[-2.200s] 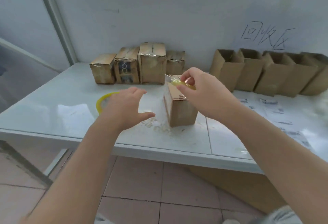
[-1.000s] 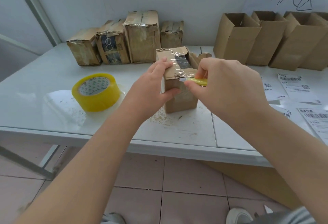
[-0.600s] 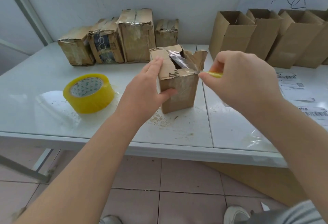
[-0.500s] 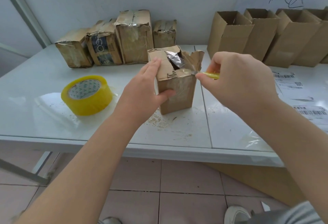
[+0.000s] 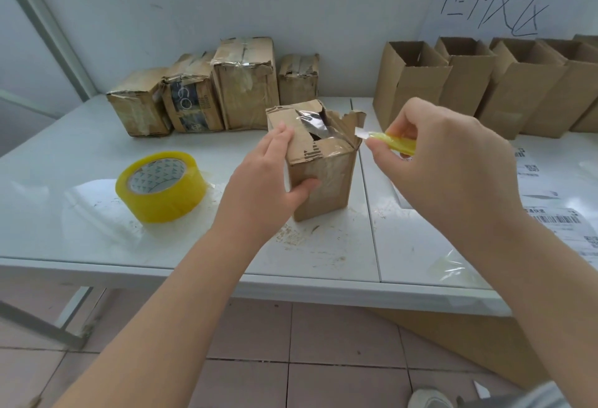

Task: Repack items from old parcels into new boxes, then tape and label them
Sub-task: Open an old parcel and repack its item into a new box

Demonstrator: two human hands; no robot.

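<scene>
A second ago my knife point(image 5: 393, 143) was drawing through the clear tape across the top of the parcel point(image 5: 323, 181). Now the blade is out, just off the top right corner, and the flaps stand torn and partly open. My left hand point(image 5: 268, 181) grips the parcel from its left side, thumb on the front face and fingers point(image 5: 281, 136) over the near flap. The parcel stands upright on the table point(image 5: 97, 246), near the front middle. My right hand point(image 5: 453, 165) is clenched round the yellow knife, blade pointing left at the box. Something silvery point(image 5: 312, 123) shows in the gap, so I judge the cutting is done and the contents come out next. The tape roll point(image 5: 161, 187) sits well to the left. The other old parcels point(image 5: 246, 84) line the wall behind, and the open new boxes point(image 5: 407, 84) stand at the right rear. Labels point(image 5: 556, 220) lie beyond my right wrist. There is bare table just right of the parcel for the knife, though the front edge is close.
</scene>
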